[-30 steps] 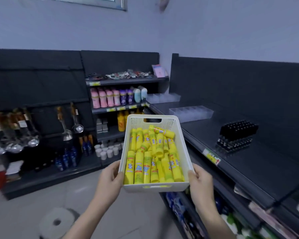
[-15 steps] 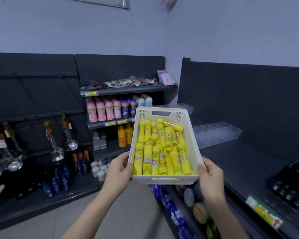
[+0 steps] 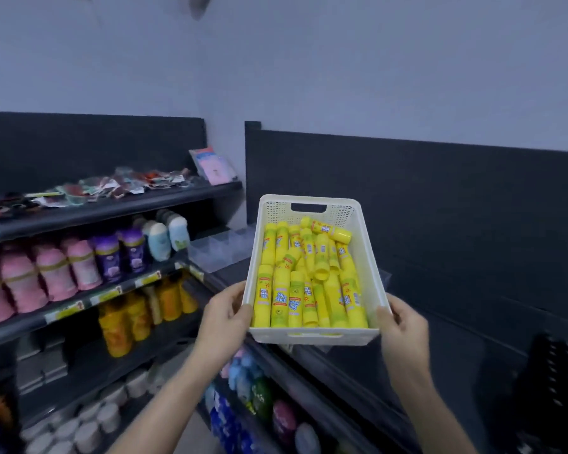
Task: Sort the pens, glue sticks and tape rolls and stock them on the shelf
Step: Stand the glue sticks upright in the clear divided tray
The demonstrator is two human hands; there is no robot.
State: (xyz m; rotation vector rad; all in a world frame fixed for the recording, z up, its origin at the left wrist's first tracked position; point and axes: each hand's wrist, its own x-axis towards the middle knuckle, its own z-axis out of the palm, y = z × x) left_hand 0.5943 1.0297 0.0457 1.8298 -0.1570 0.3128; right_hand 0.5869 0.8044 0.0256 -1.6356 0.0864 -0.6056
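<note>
1. Basket (image 3: 315,337): white plastic, rectangular, with perforated walls and a slot handle cut into the far wall. It is carried in the air over the front edge of the dark shelf (image 3: 456,348). Whether its far end touches the shelf cannot be told.
2. Glue sticks (image 3: 309,283): bright yellow tubes with yellow caps and printed labels, some with a green band. They lie lengthwise in two rough rows and fill the basket, with several loose on top and one crosswise at the far right corner.
3. Left hand (image 3: 223,317): grasping the basket's near left corner, fingers curled on the wall.
4. Right hand (image 3: 404,326): grasping the near right corner likewise.
5. Clear compartment tray (image 3: 222,249): on the shelf's left end, just beyond the basket.
6. Adjoining rack: pink bottles (image 3: 56,273) and purple bottles (image 3: 135,253), with orange bottles (image 3: 125,319) below.
</note>
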